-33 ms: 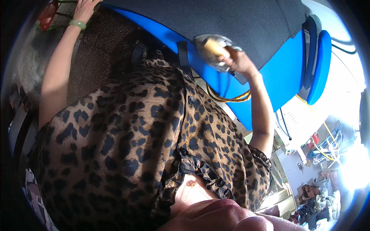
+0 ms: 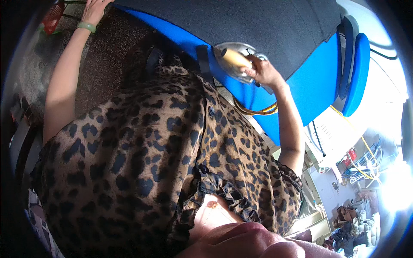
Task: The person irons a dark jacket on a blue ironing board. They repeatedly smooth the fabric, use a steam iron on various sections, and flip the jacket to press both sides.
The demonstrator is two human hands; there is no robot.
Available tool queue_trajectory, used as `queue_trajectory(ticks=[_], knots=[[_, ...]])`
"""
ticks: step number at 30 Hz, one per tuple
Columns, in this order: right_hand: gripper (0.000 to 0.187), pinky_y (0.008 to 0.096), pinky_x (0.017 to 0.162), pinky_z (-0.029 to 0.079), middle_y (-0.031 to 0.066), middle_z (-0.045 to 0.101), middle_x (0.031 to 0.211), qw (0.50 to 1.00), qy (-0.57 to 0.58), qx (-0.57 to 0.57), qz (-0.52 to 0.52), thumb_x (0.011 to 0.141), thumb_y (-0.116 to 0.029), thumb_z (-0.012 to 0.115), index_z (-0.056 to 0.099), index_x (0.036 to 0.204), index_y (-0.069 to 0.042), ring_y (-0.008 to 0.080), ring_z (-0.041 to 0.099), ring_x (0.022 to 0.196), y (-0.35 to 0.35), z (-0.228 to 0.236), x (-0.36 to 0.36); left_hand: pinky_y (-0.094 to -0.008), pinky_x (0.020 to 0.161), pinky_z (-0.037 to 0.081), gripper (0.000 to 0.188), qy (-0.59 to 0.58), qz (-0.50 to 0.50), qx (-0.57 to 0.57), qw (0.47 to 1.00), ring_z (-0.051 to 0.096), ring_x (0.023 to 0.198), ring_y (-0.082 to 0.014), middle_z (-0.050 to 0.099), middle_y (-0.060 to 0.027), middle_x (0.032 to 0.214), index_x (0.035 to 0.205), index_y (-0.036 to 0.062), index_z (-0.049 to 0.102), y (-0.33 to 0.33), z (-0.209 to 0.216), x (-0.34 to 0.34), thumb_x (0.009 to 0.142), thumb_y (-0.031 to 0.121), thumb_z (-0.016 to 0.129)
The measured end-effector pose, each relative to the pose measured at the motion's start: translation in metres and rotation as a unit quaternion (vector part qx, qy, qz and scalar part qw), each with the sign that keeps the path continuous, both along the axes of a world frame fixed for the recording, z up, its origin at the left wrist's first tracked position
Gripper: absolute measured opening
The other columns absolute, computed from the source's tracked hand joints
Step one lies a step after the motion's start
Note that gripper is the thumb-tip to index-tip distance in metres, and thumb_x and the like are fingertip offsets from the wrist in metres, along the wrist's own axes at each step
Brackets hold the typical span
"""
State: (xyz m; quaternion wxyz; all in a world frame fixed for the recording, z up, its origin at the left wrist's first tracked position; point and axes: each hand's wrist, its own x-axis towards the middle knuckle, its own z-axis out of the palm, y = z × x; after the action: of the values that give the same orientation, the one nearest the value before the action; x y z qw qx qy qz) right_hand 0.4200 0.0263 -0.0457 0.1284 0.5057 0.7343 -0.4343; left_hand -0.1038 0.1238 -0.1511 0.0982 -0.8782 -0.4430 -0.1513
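My right hand (image 2: 267, 74) is closed round the pale yellow handle of a silver iron (image 2: 223, 64). The iron is over the near edge of a dark grey cloth (image 2: 275, 26), beside the blue surface (image 2: 312, 64) that shows from under it. At the upper left, my left hand (image 2: 95, 10) reaches to the cloth's far left end, a green bangle round its wrist. Its fingers look stretched out, though the picture's top edge cuts off part of them. Whether they touch the cloth I cannot tell.
A yellow-and-black cord (image 2: 258, 112) loops below the iron. To the right stand a blue padded piece (image 2: 358, 75), a white box-like unit (image 2: 325, 137) and a bunch of hangers (image 2: 370, 163). Clothes are heaped (image 2: 357, 228) at the lower right. A red basket-like thing (image 2: 52, 18) is at the upper left.
The iron and my right hand have shifted slightly to the left, and the iron looks less blurred. My left hand has stayed in about the same place.
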Motion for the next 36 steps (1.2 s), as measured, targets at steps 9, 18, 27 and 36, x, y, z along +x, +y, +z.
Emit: queue_trajectory(ticks=[9, 18, 27, 36], knots=[[0.052, 0.0241, 0.043, 0.037, 0.0002, 0.049, 0.060, 0.936, 0.024, 0.007, -0.352, 0.088, -0.050, 0.049, 0.055, 0.097, 0.001, 0.0071, 0.047, 0.051, 0.021, 0.017, 0.129, -0.0399, 0.087, 0.036, 0.027, 0.083, 0.068, -0.083, 0.991, 0.047, 0.102, -0.0242, 0.053, -0.0026, 0.102, 0.094, 0.0143, 0.054, 0.024, -0.029, -0.034, 0.071, 0.000, 0.051], [0.061, 0.0426, 0.082, 0.044, 0.0223, 0.061, 0.102, 0.987, -0.081, -0.125, -0.058, 0.080, -0.047, 0.058, 0.051, 0.117, 0.002, 0.0346, 0.058, 0.097, -0.059, 0.008, 0.046, -0.0380, 0.091, 0.032, 0.042, 0.081, 0.103, -0.107, 0.986, 0.045, 0.107, -0.0214, 0.048, -0.0014, 0.102, 0.100, 0.0152, 0.047, 0.004, -0.055, -0.066, 0.068, -0.012, 0.048], [0.044, 0.0220, 0.035, 0.029, -0.0015, 0.045, 0.054, 0.809, 0.083, 0.031, -0.581, 0.090, -0.046, 0.045, 0.055, 0.090, -0.003, 0.0070, 0.040, 0.041, -0.025, 0.005, 0.146, -0.0391, 0.088, 0.036, 0.032, -0.005, 0.250, -0.133, 0.959, 0.046, 0.106, -0.0206, 0.050, -0.0004, 0.103, 0.096, 0.0184, 0.055, -0.025, -0.058, -0.058, 0.075, -0.004, 0.048], [0.063, 0.0235, 0.041, 0.036, 0.0013, 0.049, 0.062, 0.861, 0.121, -0.019, -0.494, 0.087, -0.037, 0.056, 0.036, 0.128, 0.007, 0.0086, 0.045, 0.048, -0.003, -0.016, 0.055, -0.0361, 0.073, 0.047, 0.043, -0.546, 0.554, -0.213, 0.592, 0.060, 0.078, -0.0260, 0.064, -0.0143, 0.088, 0.093, -0.0006, 0.061, -0.018, -0.092, -0.006, 0.079, 0.039, 0.065]])
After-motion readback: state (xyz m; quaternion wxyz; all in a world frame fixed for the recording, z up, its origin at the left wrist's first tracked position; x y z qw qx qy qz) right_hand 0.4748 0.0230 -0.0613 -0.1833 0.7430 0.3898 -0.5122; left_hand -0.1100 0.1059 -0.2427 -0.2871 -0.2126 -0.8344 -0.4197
